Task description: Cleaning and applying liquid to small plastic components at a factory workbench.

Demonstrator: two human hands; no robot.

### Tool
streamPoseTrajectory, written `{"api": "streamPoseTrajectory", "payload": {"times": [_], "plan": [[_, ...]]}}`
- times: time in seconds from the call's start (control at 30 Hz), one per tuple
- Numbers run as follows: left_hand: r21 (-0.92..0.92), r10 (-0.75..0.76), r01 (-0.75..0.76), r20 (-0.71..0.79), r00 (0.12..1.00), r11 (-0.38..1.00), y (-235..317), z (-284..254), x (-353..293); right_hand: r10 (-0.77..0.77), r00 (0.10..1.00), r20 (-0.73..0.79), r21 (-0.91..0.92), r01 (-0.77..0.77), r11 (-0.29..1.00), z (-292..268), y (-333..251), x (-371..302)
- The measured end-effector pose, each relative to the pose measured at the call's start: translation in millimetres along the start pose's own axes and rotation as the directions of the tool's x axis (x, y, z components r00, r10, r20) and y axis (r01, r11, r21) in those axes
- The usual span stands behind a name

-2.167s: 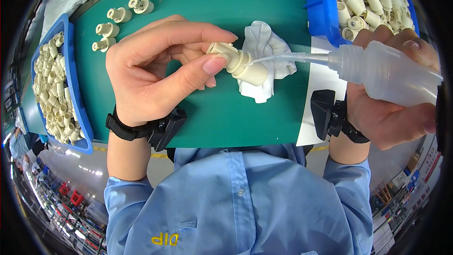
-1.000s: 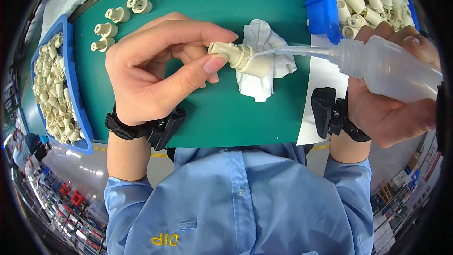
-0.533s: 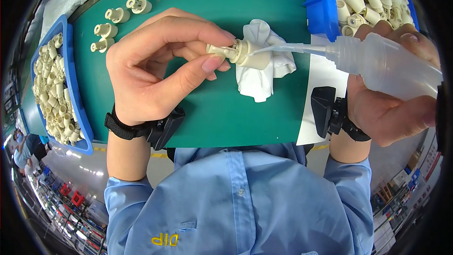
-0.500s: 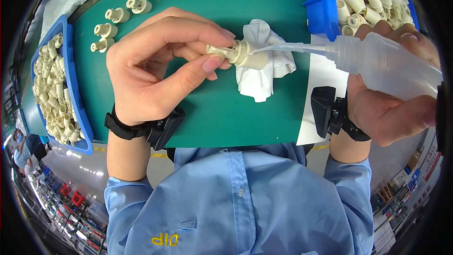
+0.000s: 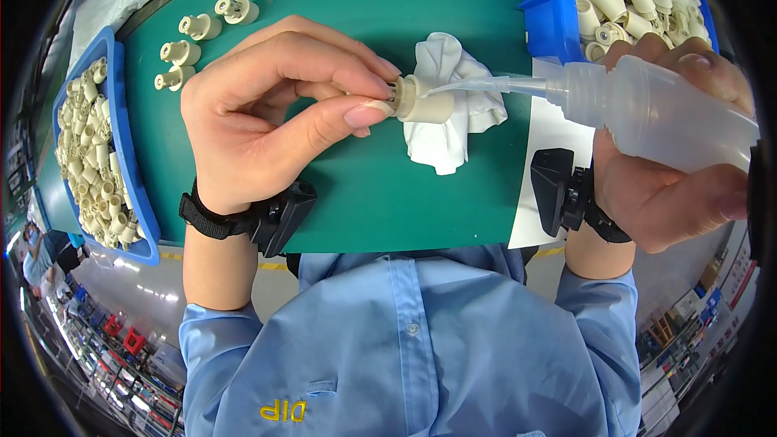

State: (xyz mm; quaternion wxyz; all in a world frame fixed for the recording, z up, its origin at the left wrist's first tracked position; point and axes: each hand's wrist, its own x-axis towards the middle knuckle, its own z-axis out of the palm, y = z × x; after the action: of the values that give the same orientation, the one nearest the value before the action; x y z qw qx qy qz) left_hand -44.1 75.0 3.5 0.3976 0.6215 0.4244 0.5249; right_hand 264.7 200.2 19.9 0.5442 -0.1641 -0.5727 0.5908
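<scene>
Between the thumb and fingers of my left hand (image 5: pixel 271 113) is a cream plastic cylindrical part (image 5: pixel 429 105), lying sideways with its wider end toward the right. My right hand (image 5: pixel 672 146) is wrapped round a translucent squeeze bottle (image 5: pixel 672 109) with a long thin nozzle (image 5: pixel 502 83). The nozzle's tip reaches the cream part near its collar; I cannot tell whether it touches. Behind and below the part, a crumpled white cloth (image 5: pixel 453 142) lies on the green mat (image 5: pixel 388 202).
Several similar cream parts (image 5: pixel 180 53) stand at the mat's upper left. A blue bin (image 5: pixel 133 154) full of cream parts is at the left, another blue bin (image 5: pixel 550 8) at the upper right. White paper (image 5: pixel 538 133) lies under my right wrist.
The cream part has turned in my left fingers, and its narrow end is now mostly covered by them. The bottle has shifted slightly left, its nozzle still at the part.
</scene>
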Motion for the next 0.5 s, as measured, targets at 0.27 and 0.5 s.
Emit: {"api": "streamPoseTrajectory", "payload": {"times": [0.27, 0.5], "plan": [[0.026, 0.03, -0.029, -0.039, 0.999, 0.999, -1.2, 3.7, 1.0, -0.01, 1.0, -0.001, 0.0, 0.01, 1.0, 2.4, 1.3, -0.5], [0.042, 0.008, -0.007, -0.034, 0.999, 0.999, 0.9, 4.0, -0.2, -0.019, 1.0, 0.002, 0.001, 0.019, 1.0, -1.5, -0.7, -1.0]]}}
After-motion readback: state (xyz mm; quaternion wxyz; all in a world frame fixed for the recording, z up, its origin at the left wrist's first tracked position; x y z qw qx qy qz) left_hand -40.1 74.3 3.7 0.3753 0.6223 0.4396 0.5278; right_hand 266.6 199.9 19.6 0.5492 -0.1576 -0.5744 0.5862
